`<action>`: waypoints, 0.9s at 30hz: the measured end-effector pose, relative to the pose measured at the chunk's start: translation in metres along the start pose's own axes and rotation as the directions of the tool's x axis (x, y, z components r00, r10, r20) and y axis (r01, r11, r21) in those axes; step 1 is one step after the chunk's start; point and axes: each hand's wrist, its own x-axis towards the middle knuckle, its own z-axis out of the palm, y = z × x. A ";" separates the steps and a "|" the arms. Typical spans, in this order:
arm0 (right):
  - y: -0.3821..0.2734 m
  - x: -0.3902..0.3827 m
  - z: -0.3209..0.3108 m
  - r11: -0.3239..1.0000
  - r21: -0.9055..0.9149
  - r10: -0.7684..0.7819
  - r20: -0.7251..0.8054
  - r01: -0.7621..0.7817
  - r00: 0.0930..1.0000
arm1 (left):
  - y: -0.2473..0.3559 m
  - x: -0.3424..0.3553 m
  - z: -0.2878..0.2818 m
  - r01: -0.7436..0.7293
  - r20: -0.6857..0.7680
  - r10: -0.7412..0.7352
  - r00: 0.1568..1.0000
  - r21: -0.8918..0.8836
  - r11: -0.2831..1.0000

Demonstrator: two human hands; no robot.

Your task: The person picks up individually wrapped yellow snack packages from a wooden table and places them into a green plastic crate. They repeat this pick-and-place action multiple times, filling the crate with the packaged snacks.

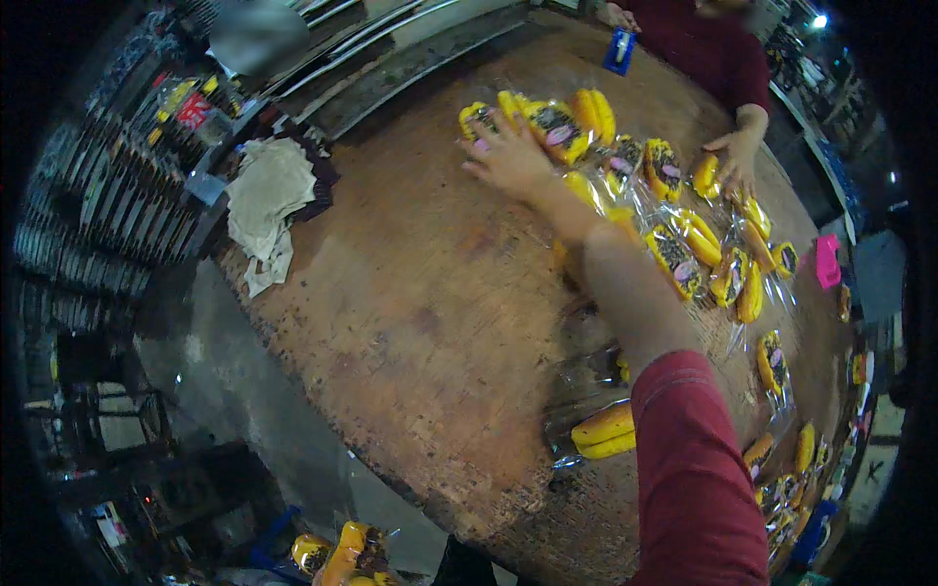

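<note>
My right hand [508, 156], at the end of a red-sleeved arm, lies with spread fingers over a bagged yellow bun with dark topping and a pink label [477, 122] at the back of the brown tabletop [410, 322]. Several similar bagged buns [662, 171] lie right of it in a loose spread. Under my forearm, nearer me, is another bagged yellow bun [601, 430]. My left hand is not visible.
Another person in maroon [713, 59] stands across the table, one hand [738, 156] among the buns. Also in view are cloths [269, 205], a blue object [618, 51], a pink object [828, 262], racks at left, and more buns [347, 557] low at bottom left.
</note>
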 end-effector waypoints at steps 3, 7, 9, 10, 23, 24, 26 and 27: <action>0.046 -0.023 -0.026 0.997 0.020 -0.069 -0.062 0.071 0.996 | 0.007 0.014 -0.002 -0.043 0.054 0.042 0.998 0.012 0.999; 0.021 -0.095 -0.099 0.951 0.310 -0.061 0.156 0.010 0.986 | 0.023 0.033 -0.002 -0.106 0.144 0.106 0.984 -0.004 0.994; -0.034 -0.178 -0.138 0.932 0.246 -0.322 0.227 0.266 0.919 | 0.033 0.043 0.000 -0.140 0.199 0.139 0.970 -0.013 0.990; -0.062 -0.220 -0.154 0.908 0.247 -0.393 0.222 0.339 0.892 | 0.040 0.048 0.002 -0.157 0.224 0.158 0.962 -0.023 0.987; -0.033 -0.407 -0.139 0.987 -0.083 0.139 0.032 -0.136 0.990 | 0.106 0.071 0.062 -0.356 0.495 0.340 0.800 -0.064 0.932; -0.028 -0.415 -0.147 0.975 -0.053 0.214 -0.054 -0.217 0.975 | 0.111 0.069 0.068 -0.371 0.512 0.350 0.785 -0.065 0.927; -0.035 -0.441 -0.171 0.903 0.066 0.429 -0.122 -0.424 0.895 | 0.119 0.064 0.077 -0.396 0.544 0.365 0.755 -0.064 0.916; -0.041 -0.468 -0.191 0.829 0.007 0.555 -0.137 -0.559 0.821 | 0.123 0.061 0.082 -0.405 0.556 0.371 0.744 -0.067 0.912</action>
